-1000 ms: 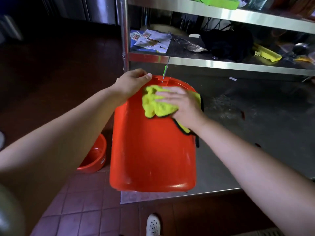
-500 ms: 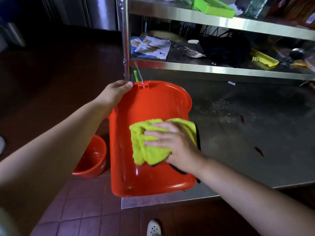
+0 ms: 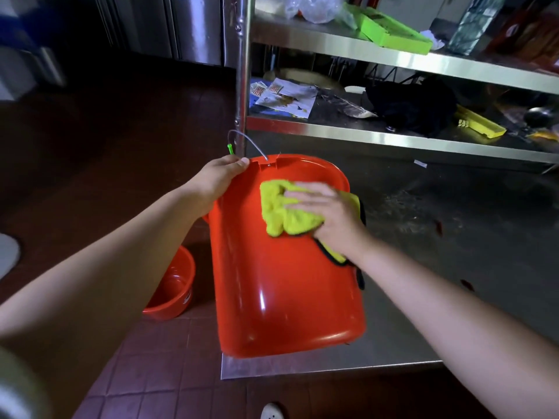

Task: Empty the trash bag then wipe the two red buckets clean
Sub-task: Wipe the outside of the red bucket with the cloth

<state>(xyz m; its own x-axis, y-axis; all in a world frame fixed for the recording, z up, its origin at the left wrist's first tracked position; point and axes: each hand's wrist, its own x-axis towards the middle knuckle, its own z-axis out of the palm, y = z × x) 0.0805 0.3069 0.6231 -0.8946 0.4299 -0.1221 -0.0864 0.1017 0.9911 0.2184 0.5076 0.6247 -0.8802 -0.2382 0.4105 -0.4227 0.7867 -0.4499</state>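
A red bucket (image 3: 284, 285) lies on its side at the steel table's left corner, its base towards me and its wire handle sticking up at the far rim. My left hand (image 3: 217, 179) grips the bucket's far rim. My right hand (image 3: 326, 216) presses a yellow-green cloth (image 3: 281, 213) flat against the bucket's upper side wall, fingers spread straight over it. A second red bucket (image 3: 172, 291) stands upright on the tiled floor to the left, partly hidden behind my left forearm. No trash bag shows in this view.
The steel table (image 3: 453, 267) runs to the right, with a few dark specks on it. Behind it, steel shelves (image 3: 393, 143) hold papers, a black bundle, a yellow tool and a green tray. A shelf post (image 3: 242, 86) stands just behind the bucket. A white shoe (image 3: 272, 411) shows below.
My right hand slid the cloth from the bucket's near part back up towards its far rim. The left hand keeps its grip on the rim, and the wire handle has swung.
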